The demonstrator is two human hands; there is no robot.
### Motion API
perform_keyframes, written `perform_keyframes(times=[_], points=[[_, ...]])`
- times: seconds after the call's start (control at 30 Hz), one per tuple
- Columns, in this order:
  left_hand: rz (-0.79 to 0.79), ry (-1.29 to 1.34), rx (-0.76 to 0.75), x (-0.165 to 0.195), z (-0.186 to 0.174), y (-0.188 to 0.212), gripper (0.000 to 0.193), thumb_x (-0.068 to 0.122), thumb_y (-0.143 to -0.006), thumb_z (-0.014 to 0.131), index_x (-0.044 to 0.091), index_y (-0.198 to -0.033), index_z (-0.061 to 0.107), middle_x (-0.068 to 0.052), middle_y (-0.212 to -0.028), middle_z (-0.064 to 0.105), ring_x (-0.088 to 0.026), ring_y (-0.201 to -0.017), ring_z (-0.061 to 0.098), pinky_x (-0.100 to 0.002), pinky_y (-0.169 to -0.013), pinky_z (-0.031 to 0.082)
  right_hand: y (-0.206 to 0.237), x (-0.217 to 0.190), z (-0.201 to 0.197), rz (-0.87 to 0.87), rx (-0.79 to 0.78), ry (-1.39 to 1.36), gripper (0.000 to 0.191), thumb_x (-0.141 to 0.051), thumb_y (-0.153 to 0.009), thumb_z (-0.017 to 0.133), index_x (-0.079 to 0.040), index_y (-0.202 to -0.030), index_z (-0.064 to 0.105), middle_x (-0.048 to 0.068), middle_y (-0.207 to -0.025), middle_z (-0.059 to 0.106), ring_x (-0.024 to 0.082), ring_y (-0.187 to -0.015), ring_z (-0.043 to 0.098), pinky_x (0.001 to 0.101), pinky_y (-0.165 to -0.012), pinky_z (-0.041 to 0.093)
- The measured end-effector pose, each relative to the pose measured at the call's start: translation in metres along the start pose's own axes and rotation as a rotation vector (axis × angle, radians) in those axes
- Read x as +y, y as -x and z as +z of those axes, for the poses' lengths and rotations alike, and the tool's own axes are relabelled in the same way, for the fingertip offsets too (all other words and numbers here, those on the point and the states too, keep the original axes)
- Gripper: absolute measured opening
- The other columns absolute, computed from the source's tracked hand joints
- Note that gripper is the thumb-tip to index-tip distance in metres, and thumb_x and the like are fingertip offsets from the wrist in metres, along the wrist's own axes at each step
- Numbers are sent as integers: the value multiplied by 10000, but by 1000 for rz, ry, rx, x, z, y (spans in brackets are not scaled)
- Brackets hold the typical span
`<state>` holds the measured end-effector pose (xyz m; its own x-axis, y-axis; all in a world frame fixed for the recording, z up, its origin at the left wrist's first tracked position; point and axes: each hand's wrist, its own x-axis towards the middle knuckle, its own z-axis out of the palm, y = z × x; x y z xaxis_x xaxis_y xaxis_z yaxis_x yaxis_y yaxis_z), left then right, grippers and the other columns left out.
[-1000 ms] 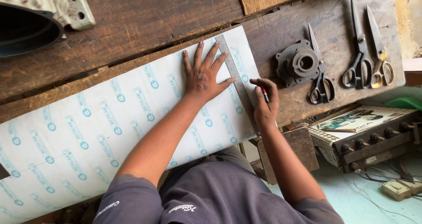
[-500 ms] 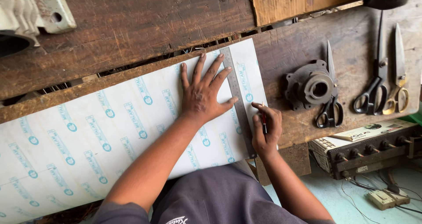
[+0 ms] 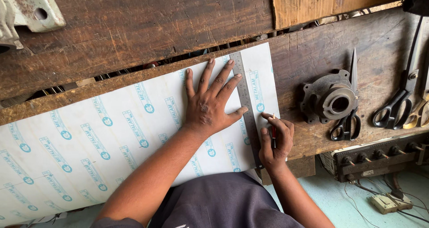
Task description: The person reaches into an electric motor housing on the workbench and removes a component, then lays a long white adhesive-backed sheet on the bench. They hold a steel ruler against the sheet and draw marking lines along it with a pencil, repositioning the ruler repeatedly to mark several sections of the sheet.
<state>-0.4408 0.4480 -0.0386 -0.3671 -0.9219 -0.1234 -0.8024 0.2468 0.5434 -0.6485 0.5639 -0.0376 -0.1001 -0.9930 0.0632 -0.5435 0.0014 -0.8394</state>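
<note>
Counter (image 3: 134,27): we're looking down on dark, worn planks, with a gap running between the boards.
Sheet (image 3: 111,138): a big white sheet with a repeating blue print lies flat across the counter, its near edge hanging over toward us. We judge it thin, smooth and a bit slippery, stiff enough to stay flat but likely to flex if lifted by one corner; best held down with a flat palm, or lifted by two edges.
Metal part (image 3: 333,100): a round cast piece with a bored centre sits right of the sheet, apart from it.
Scissors (image 3: 344,120): one black-handled pair rests against that part; a larger pair (image 3: 397,103) lies further right.
Ruler (image 3: 248,111): a narrow steel rule lies on the sheet near its right end, running away from us. It looks light and prone to slide on the slick film.
Left hand (image 3: 210,105): fingers spread wide, palm flat on the sheet, thumb and forefinger tips touching the ruler's left edge. It grips nothing.
Right hand (image 3: 275,141): the grip is pinched on a pen, just right of the ruler.
Pen (image 3: 273,132): slim, dark and red, its tip at the ruler's right edge, near the sheet's right end.
</note>
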Motion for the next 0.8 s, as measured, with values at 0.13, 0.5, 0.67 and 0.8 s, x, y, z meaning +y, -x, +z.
perform_keyframes(times=[0.13,0.5,0.67,0.8], points=[[-5,-17,-8,0,1,1,803,665,-789,767,259,-1454,576,-4,-1670,311,-330,-1560,200,-762,-1194,3,0,0,0,14,-3,-31,306,18,-1012,586,-19,-1310,531,177,-1324,637,205,-1199,562,339,-1075,466],[12,7,12,0,3,4,844,640,-758,816,235,-1457,572,-27,-1671,309,-353,-1558,186,-771,-1193,6,3,0,0,-5,67,-26,246,-71,-1083,568,-21,-1323,567,154,-1267,652,183,-1115,582,317,-982,485],[55,-11,67,-1,7,8,833,623,-779,843,221,-1462,587,-27,-1678,313,-348,-1570,185,-761,-1206,13,4,-9,-5,-65,129,-32,314,-207,-1085,543,14,-1290,629,122,-1136,747,170,-1037,583,295,-869,478],[77,-11,117,-2,10,11,828,614,-797,856,215,-1475,595,-23,-1680,319,-344,-1573,187,-755,-1218,9,8,-29,-8,-36,141,-12,156,-73,-1053,619,31,-1129,708,82,-944,711,185,-888,633,286,-780,494]])
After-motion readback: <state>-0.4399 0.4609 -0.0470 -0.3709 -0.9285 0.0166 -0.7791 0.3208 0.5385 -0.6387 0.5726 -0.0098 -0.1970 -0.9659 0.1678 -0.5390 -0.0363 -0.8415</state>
